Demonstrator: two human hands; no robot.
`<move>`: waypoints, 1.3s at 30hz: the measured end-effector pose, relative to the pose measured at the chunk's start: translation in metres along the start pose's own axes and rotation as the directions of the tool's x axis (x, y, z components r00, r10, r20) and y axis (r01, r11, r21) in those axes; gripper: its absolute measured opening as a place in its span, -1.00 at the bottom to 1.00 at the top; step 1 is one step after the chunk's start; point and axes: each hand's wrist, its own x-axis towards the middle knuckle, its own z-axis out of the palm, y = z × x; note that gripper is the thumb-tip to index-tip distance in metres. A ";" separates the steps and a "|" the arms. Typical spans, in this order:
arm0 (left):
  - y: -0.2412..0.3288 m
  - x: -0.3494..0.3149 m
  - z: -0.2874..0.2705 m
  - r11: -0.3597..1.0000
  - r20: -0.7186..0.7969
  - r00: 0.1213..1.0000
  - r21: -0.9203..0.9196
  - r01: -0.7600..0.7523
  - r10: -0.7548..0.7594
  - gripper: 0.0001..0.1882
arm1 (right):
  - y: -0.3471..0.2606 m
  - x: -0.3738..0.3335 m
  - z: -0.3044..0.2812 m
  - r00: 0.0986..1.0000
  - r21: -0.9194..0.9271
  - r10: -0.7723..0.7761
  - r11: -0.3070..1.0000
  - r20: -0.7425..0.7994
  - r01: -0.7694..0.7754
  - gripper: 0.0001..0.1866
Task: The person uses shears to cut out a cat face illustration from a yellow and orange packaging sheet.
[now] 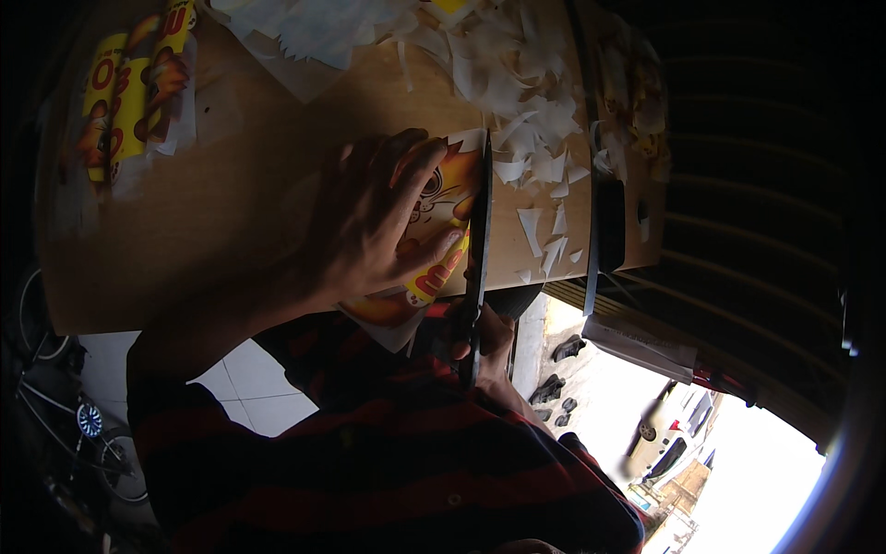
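Hands, two. Left hand: fingers spread, laid over the printed sheet. Right hand: closed around a long dark blade. Sheet: at the table's near edge, partly overhanging, long axis slanting far-right to near-left; left hand nearer, blade along its right side. White scraps beyond; yellow prints far left.

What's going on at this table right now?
A person's left hand lies spread over a cartoon-printed sheet that overhangs the near edge of the wooden table. The right hand grips a long-bladed cutting tool, its dark blade running along the sheet's right side. White scraps litter the table farther right, and yellow printed pieces lie at the far left.
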 end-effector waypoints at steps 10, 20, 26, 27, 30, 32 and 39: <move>-0.001 0.000 -0.003 0.999 0.016 0.999 0.017 0.036 -0.036 -0.37 | 0.008 0.004 -0.005 0.998 -0.077 -0.015 0.997 -0.068 0.010 -0.42; -0.040 0.003 -0.001 0.944 0.337 0.937 0.271 -0.186 0.088 -0.36 | 0.028 -0.006 -0.034 0.995 -0.137 0.067 0.988 -0.068 -0.076 -0.24; -0.040 0.011 -0.005 0.969 0.570 0.788 -0.208 -0.137 0.234 -0.24 | 0.037 -0.019 -0.067 0.992 -0.182 0.126 0.976 0.029 -0.119 -0.27; -0.039 0.013 -0.006 0.969 0.541 0.805 -0.180 -0.170 0.242 -0.24 | 0.037 -0.021 -0.070 0.993 -0.180 0.119 0.977 0.027 -0.112 -0.28; -0.036 0.022 -0.018 0.971 0.479 0.846 -0.062 -0.233 0.234 -0.22 | 0.039 -0.031 -0.083 0.979 -0.160 0.183 0.973 0.089 -0.167 -0.40; -0.036 0.027 -0.024 0.971 0.466 0.866 0.053 -0.232 0.181 -0.17 | 0.038 -0.036 -0.083 0.980 -0.104 0.156 0.984 0.124 -0.144 -0.47; -0.038 0.018 -0.024 0.991 0.514 0.853 0.133 0.023 -0.088 -0.08 | 0.056 -0.040 -0.090 0.955 -0.101 0.092 0.993 0.282 -0.066 -0.50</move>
